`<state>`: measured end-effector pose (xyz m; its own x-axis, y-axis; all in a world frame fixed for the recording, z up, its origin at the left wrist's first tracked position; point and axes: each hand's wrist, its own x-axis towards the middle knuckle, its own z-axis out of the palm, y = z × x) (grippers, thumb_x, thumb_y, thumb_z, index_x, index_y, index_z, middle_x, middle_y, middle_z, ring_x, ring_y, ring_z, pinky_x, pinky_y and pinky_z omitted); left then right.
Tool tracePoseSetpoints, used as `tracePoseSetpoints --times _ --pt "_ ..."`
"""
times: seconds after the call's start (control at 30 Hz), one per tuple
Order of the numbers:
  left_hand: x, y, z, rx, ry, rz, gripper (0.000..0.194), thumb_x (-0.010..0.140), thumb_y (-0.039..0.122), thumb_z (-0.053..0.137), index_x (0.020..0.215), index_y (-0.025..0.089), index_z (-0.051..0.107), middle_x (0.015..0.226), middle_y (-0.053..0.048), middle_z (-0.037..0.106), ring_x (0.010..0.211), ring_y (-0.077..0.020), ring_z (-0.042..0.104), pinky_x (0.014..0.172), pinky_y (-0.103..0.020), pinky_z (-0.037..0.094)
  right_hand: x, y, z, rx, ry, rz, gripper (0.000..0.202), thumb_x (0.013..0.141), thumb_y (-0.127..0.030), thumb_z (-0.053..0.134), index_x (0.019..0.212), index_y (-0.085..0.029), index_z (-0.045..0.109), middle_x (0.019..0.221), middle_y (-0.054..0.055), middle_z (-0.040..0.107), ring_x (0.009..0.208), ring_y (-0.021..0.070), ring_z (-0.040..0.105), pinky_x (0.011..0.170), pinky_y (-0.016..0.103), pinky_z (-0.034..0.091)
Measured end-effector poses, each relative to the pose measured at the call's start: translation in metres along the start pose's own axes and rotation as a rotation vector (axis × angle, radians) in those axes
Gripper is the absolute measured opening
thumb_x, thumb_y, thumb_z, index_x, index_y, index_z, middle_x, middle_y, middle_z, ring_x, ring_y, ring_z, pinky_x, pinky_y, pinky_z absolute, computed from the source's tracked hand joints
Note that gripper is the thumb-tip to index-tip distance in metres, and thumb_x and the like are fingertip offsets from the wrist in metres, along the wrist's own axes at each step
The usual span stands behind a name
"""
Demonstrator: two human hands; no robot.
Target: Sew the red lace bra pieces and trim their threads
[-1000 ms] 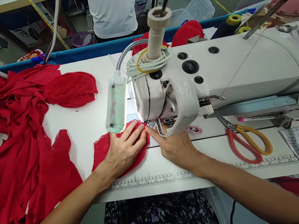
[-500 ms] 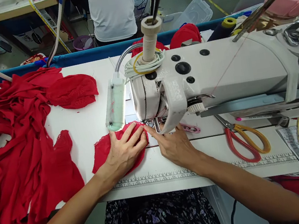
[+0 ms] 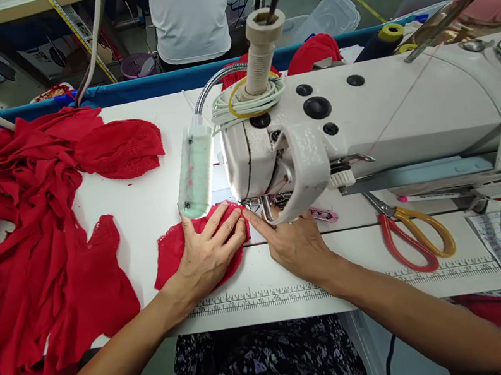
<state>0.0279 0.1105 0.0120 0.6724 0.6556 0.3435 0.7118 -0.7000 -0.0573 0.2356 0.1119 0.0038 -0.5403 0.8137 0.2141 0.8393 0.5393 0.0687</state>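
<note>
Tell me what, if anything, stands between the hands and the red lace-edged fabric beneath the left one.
Nothing visible. The left hand lies on the red lace-edged fabric, and the right hand has its index fingertip at the fabric's edge. The curved white machine guard hides some right-hand fingers, but not that fingertip.

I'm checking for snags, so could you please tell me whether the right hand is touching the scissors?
Apart: the head view shows white tabletop between the right hand and the scissors.

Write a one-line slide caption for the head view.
Left hand on red cloth at the sewing machine, right hand at the cloth's edge, scissors nearby.
</note>
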Motion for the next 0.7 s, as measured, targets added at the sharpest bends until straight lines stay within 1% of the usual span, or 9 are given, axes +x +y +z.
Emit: tracePoseSetpoints --times 0.07,0.13,0.23,0.33,0.4,0.53,0.7 --pt "-0.001 0.002 0.000 -0.014 0.021 -0.013 0.034 0.099 0.010 0.040 0.125 0.016 0.060 0.132 -0.011 0.065 0.127 -0.0316 0.057 0.109 -0.083 0.001 -0.001 -0.001 0.000 -0.003 0.018 -0.006 0.060 0.083 -0.006 0.049 0.141 -0.021 0.053 0.084 0.009 0.063 0.089 0.0249 0.049 0.083 0.037 0.027" --pt "-0.001 0.002 0.001 -0.025 0.031 -0.035 0.036 0.098 0.008 0.040 0.126 0.018 0.061 0.131 -0.011 0.066 0.126 -0.0323 0.058 0.108 -0.084 0.003 -0.001 -0.001 0.000 -0.002 0.020 -0.010 0.058 0.084 -0.007 0.049 0.141 -0.020 0.053 0.084 0.009 0.063 0.089 0.0247 0.049 0.083 0.037 0.027" --pt "0.001 0.000 0.004 -0.038 0.019 -0.045 0.040 0.096 0.006 0.041 0.128 0.020 0.060 0.131 -0.012 0.066 0.126 -0.0341 0.058 0.106 -0.084 0.014 -0.001 0.000 0.003 -0.007 0.014 0.003 0.056 0.086 -0.007 0.048 0.140 -0.021 0.055 0.084 0.009 0.062 0.088 0.0246 0.048 0.084 0.037 0.026" --pt "0.003 -0.004 0.006 -0.039 0.008 -0.023 0.043 0.095 0.004 0.040 0.129 0.019 0.059 0.131 -0.013 0.066 0.126 -0.0347 0.058 0.104 -0.081 0.023 -0.001 0.002 0.006 -0.023 0.024 0.006 0.057 0.087 -0.007 0.047 0.142 -0.022 0.052 0.085 0.008 0.063 0.088 0.0245 0.049 0.084 0.037 0.025" --pt "0.003 -0.006 0.006 -0.034 0.005 -0.014 0.041 0.095 0.005 0.039 0.129 0.018 0.059 0.129 -0.014 0.067 0.125 -0.0346 0.059 0.103 -0.080 0.025 -0.001 0.002 0.006 -0.027 0.025 0.000 0.058 0.087 -0.007 0.046 0.143 -0.022 0.051 0.087 0.008 0.063 0.088 0.0243 0.049 0.084 0.037 0.025" --pt "0.004 -0.007 0.005 -0.033 -0.004 -0.017 0.040 0.095 0.007 0.043 0.129 0.018 0.059 0.128 -0.014 0.067 0.123 -0.0351 0.060 0.102 -0.077 0.028 -0.001 0.002 0.005 -0.008 0.027 0.007 0.059 0.086 -0.006 0.046 0.143 -0.022 0.050 0.083 0.007 0.062 0.086 0.0238 0.049 0.084 0.037 0.025" --pt "0.004 -0.008 0.007 -0.038 -0.006 -0.032 0.040 0.095 0.008 0.044 0.130 0.019 0.059 0.127 -0.014 0.068 0.123 -0.0354 0.059 0.102 -0.074 0.030 0.000 0.001 0.003 0.004 0.012 0.028 0.070 0.081 -0.003 0.048 0.148 -0.023 0.044 0.085 0.007 0.062 0.083 0.0229 0.047 0.085 0.037 0.024"
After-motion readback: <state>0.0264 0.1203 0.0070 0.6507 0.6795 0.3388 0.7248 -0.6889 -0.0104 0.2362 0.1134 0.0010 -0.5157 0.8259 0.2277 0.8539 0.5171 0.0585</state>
